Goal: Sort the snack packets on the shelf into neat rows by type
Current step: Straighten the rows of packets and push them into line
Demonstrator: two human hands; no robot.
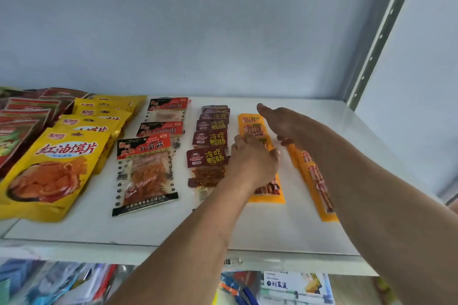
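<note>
White shelf (pixel 99 225) smooth, pale blue wall behind. Left hand (pixel 252 163) presses flat on glossy orange packets (pixel 269 193); right hand (pixel 280 121) just beyond, fingers straight.

Yellow pouch (pixel 53 171) reading 红油馍片, red-and-black packet (pixel 146 171) reading 小面筋, maroon packet (pixel 207 157) reading 冷吃鸭肠, white box (pixel 285 282) below the shelf reading 刘葳漫, orange packets' print too blurred to read
</note>
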